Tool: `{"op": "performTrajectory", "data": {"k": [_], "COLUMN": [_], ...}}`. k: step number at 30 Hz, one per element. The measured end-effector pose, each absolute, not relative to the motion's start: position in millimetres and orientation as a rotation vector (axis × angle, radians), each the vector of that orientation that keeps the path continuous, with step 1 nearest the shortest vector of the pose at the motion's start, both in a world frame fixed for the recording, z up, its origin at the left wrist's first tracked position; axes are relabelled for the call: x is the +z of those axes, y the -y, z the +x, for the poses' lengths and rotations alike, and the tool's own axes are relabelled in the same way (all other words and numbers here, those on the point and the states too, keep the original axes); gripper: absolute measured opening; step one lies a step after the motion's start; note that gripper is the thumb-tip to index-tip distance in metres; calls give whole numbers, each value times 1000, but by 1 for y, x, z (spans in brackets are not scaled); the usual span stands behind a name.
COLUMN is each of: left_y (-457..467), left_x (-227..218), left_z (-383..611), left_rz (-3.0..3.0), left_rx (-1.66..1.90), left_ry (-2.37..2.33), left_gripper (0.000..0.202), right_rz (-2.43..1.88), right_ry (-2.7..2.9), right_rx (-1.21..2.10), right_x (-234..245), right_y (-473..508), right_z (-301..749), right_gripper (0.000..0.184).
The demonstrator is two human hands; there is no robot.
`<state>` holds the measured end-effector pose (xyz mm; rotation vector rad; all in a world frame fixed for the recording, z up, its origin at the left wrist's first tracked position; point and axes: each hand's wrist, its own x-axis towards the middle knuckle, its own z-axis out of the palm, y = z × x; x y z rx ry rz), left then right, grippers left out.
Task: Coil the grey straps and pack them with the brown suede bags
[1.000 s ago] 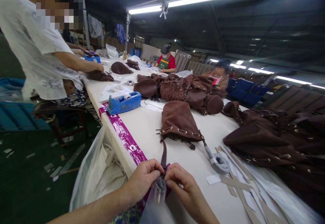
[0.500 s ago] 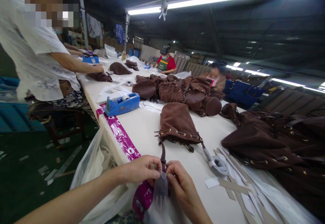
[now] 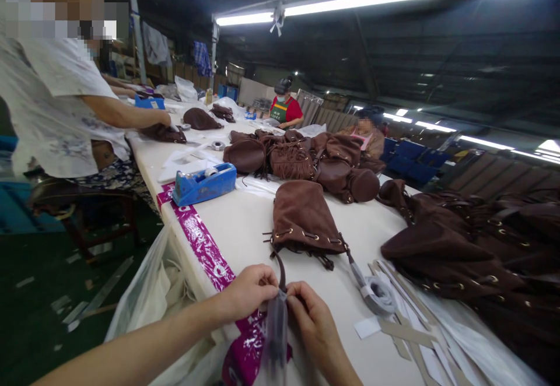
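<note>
My left hand (image 3: 247,292) and my right hand (image 3: 312,322) meet at the front of the white table (image 3: 249,228), pinching the top of a clear plastic sleeve (image 3: 276,330). A dark brown strap (image 3: 280,272) rises from a brown suede drawstring bag (image 3: 304,220) with brass eyelets and runs down between my fingers into the sleeve. Its lower part is hidden by my fingers and blurred plastic. Below my left hand lies a shiny magenta printed plastic piece (image 3: 245,354).
A blue tape dispenser (image 3: 203,184) stands by the table edge, which carries magenta printed tape (image 3: 202,246). Heaps of brown suede bags (image 3: 455,246) fill the table's right and far side. Pale strips (image 3: 406,333) lie right of my hands. A co-worker (image 3: 56,100) works at the left.
The clear sleeve now hangs straighter and lower beneath my hands, and more of the magenta piece shows. My hands stay together on the strap, and the view has drifted slightly.
</note>
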<state>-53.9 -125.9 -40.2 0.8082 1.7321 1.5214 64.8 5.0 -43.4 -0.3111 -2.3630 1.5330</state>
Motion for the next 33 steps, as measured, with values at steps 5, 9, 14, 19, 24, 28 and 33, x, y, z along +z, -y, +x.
{"op": "performTrajectory", "data": {"k": [5,9,14,19,24,28,33], "left_y": [120,122,119,106,100,105,106], "left_x": [-38,-34,-25,-29,-43,-44,-42], "left_z": [-63,-62,-70,-79,-69,-64,-65], "left_rz": [903,945,1024,882,429,324,301], "left_rx": [1613,1592,1538,1713,1917,1913,1906], "left_ry": [-1728,-1873,-1964,-1735,-1403,-1213,-1185], "left_gripper": [9,7,11,5,20,32,33], "right_rz": [-227,-206,-186,-274,-448,-545,-522], "right_ry": [2360,2392,2446,2322,2113,2045,2042], "right_rx": [1571,1600,1515,1521,1813,2003,2005], "right_x": [-35,-35,-31,-33,-41,-42,-44], "right_y": [-11,-15,-23,-27,-20,-15,-15], "right_z": [56,49,41,28,22,24,25], "right_gripper": [13,13,14,15,21,27,27]}}
